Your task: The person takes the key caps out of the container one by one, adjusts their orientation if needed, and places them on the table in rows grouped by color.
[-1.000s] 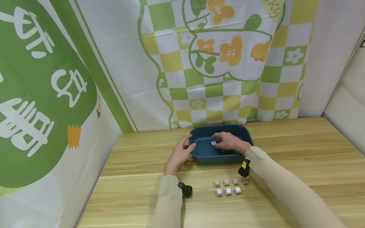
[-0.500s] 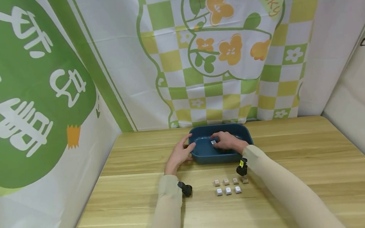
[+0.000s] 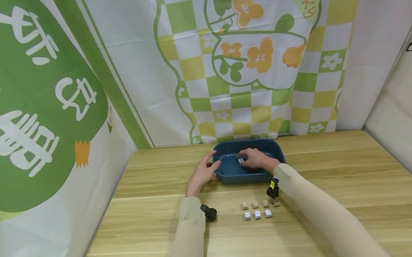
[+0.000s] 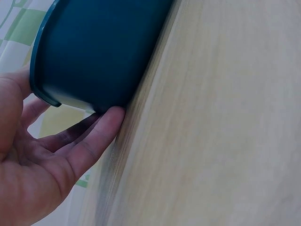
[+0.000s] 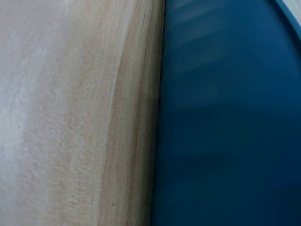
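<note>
A dark blue plastic bin (image 3: 252, 178) stands at the back of the wooden table. My left hand (image 3: 202, 174) holds its left end, the thumb over the rim and fingers against the outside. In the left wrist view, fingertips touch the low outer edge of the bin (image 4: 103, 47). My right hand (image 3: 256, 159) reaches inside the bin and pinches a small white keycap (image 3: 240, 160) between thumb and fingers, low over the floor. The right wrist view shows only the bin's outer wall (image 5: 225, 117) and the table; that hand is out of its sight.
In front of the bin lie two rows of keycaps: a beige row (image 3: 255, 205), its right end partly under the right wrist camera (image 3: 272, 189), and a white row (image 3: 258, 215) nearer me. A patterned curtain (image 3: 234, 113) hangs right behind the table.
My right wrist has shifted slightly left, and the pinched keycap looks tilted a little differently. My left hand, the bin and the two rows have stayed in place.
</note>
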Tool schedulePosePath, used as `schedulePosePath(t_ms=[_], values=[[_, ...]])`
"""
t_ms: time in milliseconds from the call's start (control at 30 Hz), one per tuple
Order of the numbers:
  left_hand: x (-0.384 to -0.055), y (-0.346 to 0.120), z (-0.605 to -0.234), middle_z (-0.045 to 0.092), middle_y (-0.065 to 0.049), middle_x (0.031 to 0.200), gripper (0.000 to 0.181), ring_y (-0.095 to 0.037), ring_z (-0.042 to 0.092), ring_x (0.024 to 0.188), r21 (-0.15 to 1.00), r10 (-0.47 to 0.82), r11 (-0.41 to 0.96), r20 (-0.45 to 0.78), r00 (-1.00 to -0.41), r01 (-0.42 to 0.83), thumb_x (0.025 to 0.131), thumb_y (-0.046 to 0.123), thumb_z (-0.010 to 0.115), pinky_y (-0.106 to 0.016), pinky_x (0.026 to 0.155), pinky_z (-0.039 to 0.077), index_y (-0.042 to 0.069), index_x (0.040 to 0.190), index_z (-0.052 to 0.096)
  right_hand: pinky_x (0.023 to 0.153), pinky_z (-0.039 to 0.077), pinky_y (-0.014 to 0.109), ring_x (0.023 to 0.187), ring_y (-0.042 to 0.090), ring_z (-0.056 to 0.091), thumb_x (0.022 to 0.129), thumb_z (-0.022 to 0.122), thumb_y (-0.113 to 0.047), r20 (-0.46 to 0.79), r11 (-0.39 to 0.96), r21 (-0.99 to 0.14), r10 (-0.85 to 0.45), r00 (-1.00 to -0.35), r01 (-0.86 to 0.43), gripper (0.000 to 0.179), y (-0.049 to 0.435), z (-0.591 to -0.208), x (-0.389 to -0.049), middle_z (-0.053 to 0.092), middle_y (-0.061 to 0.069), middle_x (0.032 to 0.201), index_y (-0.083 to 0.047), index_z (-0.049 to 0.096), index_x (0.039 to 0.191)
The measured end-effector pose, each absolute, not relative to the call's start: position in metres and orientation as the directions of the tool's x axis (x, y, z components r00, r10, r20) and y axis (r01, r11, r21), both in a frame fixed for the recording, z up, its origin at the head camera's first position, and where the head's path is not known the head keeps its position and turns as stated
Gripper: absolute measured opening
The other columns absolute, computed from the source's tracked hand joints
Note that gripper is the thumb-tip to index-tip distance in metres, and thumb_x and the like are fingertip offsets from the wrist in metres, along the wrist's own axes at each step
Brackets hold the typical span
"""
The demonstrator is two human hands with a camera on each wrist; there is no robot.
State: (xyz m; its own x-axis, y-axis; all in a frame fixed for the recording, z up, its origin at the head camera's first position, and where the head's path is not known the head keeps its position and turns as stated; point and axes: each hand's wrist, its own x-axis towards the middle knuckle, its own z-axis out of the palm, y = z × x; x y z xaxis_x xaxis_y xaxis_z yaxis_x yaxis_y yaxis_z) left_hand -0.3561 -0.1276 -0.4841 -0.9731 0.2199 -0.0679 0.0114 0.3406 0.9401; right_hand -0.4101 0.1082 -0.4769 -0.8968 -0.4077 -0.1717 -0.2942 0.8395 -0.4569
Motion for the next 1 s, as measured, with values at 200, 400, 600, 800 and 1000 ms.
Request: schedulePosePath(t_ms=[200,400,600,800,1000], values=[[-0.3559,-0.1277,-0.4843,0.060,-0.021,0.125,0.053,-0.028,0.068,0.076,0.942,0.210,0.336,-0.076,-0.975,-0.001,0.101,0.033,0.056,-0.037,0.069,0.059,0.034,0.151,0.037,0.062,0.047,0.030,0.069,0.017,0.057,0.096,0.064,-0.019,-0.149,0.825,-0.468,-0.426,-0.892,-0.316,0.028,0.1092,-0.4775,-0.4101,0.065,0.007,0.091,-0.012,0.065,0.123],[-0.3553,-0.1281,-0.4838,0.059,-0.022,0.124,0.053,-0.027,0.067,0.077,0.946,0.216,0.324,-0.071,-0.974,0.002,0.101,0.032,0.056,-0.038,0.070,0.059,0.031,0.151,0.037,0.062,0.045,0.031,0.069,0.017,0.056,0.095,0.065,-0.022,-0.136,0.823,-0.468,-0.426,-0.894,-0.321,0.021,0.1100,-0.4778,-0.4105,0.064,0.006,0.085,-0.012,0.065,0.114],[-0.3543,-0.1283,-0.4826,0.060,-0.020,0.122,0.054,-0.030,0.068,0.077,0.946,0.214,0.324,-0.081,-0.973,-0.008,0.101,0.032,0.056,-0.040,0.071,0.059,0.032,0.152,0.036,0.065,0.047,0.032,0.071,0.017,0.057,0.095,0.065,-0.026,-0.127,0.831,-0.461,-0.409,-0.904,-0.311,0.020,0.1109,-0.4771,-0.4099,0.065,0.006,0.090,-0.011,0.066,0.108],[-0.3546,-0.1277,-0.4838,0.060,-0.022,0.123,0.054,-0.028,0.067,0.077,0.945,0.218,0.326,-0.069,-0.973,0.006,0.101,0.031,0.056,-0.039,0.070,0.059,0.031,0.152,0.037,0.060,0.045,0.030,0.064,0.016,0.056,0.096,0.064,-0.027,-0.106,0.821,-0.488,-0.394,-0.913,-0.298,0.020,0.1127,-0.4749,-0.4069,0.064,0.005,0.079,-0.009,0.063,0.105],[-0.3548,-0.1270,-0.4852,0.060,-0.021,0.121,0.054,-0.026,0.066,0.076,0.942,0.213,0.336,-0.060,-0.975,0.015,0.101,0.032,0.056,-0.037,0.069,0.060,0.031,0.152,0.037,0.055,0.046,0.028,0.058,0.014,0.059,0.097,0.061,-0.028,-0.091,0.799,-0.530,-0.388,-0.917,-0.286,0.020,0.1154,-0.4737,-0.4035,0.065,0.005,0.073,-0.009,0.062,0.103]])
